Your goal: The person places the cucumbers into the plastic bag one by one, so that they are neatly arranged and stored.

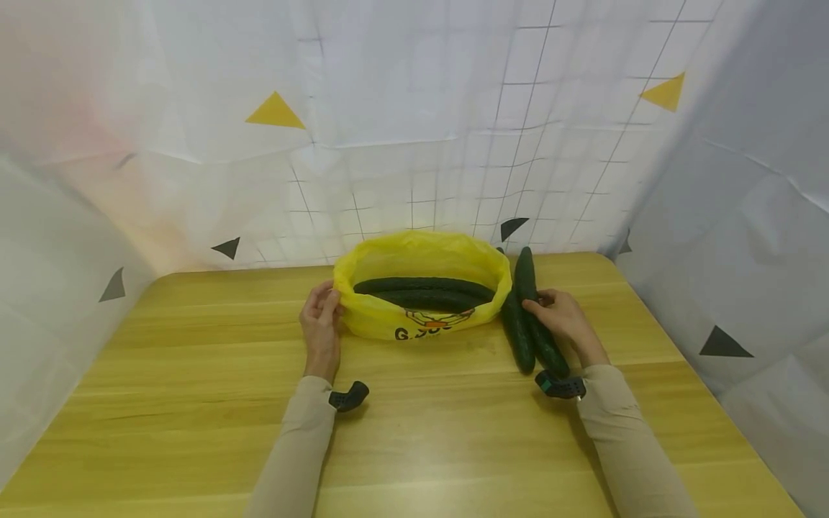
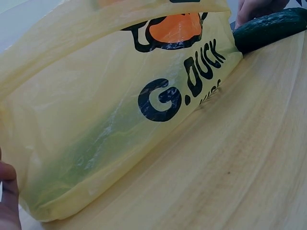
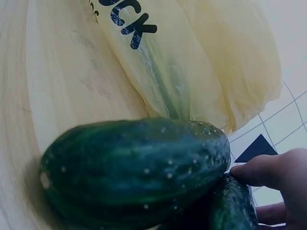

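A yellow plastic bag (image 1: 369, 325) with "G.DUCK" lettering lies on the table, its mouth gaping upward. Two dark green cucumbers (image 1: 424, 285) show inside it, side by side. At the bag's left end my left hand (image 1: 320, 325) pinches the rim between thumb and fingers. Right of the bag lie two more cucumbers, close together and pointing away from me. My right hand (image 1: 562, 316) grips the outer cucumber (image 1: 527, 272), thumb on its near side. The inner cucumber (image 1: 518, 334) lies right against the bag's right end; in the right wrist view a large cucumber (image 3: 139, 172) fills the foreground.
The wooden table (image 1: 421, 432) extends to both sides and toward me. Behind it stands a white sheet wall (image 1: 414, 173) with grid lines and coloured triangles, close to the bag. Sheets also hang at left and right (image 1: 745, 252).
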`<state>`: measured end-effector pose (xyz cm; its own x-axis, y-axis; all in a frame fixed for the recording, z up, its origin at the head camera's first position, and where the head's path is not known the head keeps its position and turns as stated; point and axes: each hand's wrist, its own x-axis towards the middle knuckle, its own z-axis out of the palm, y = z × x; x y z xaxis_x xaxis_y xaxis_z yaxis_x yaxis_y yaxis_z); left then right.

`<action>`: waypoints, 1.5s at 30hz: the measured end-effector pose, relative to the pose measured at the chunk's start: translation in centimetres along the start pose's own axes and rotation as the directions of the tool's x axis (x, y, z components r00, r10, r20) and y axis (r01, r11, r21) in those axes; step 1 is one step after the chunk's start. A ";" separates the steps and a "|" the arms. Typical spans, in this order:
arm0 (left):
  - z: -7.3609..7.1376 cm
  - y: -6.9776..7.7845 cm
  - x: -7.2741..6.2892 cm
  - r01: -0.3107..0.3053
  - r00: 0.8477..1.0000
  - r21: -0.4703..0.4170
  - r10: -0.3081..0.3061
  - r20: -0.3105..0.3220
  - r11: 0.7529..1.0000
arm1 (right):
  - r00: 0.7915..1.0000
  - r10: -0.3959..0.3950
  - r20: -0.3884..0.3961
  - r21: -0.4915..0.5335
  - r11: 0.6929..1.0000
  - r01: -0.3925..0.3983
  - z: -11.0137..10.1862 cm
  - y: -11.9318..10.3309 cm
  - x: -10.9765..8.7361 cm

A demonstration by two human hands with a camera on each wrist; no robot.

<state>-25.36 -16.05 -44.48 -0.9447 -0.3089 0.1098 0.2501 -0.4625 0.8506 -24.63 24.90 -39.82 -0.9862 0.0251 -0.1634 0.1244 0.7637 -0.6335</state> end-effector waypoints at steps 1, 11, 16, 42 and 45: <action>0.0 0.0 0.0 0.000 1.000 0.002 0.000 0.001 1.000 | 1.000 0.005 0.002 0.002 1.000 -0.005 0.0 0.0 0.0; 0.0 -0.1 0.0 -0.020 1.000 0.019 0.019 0.016 1.000 | 1.000 0.014 -0.002 0.028 1.000 -0.014 0.1 0.2 0.2; -0.1 -0.1 -0.1 -0.016 1.000 0.026 0.016 0.016 1.000 | 1.000 0.012 -0.001 0.044 0.999 -0.012 0.0 0.2 0.2; -0.2 -0.1 0.0 -0.027 0.999 -0.001 0.027 0.033 1.000 | 0.987 -0.008 -0.163 0.161 0.986 0.035 -0.9 -0.7 -0.3; -0.1 -0.1 -0.1 -0.027 0.999 -0.004 0.027 0.035 1.000 | 0.979 -0.011 -0.204 0.198 0.979 0.052 -1.0 -0.7 -0.4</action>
<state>-25.26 -16.11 -44.61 -0.9445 -0.2922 0.1505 0.2761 -0.4573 0.8454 -24.43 25.00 -38.58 -0.9890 0.1478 0.0016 0.0916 0.6214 -0.7781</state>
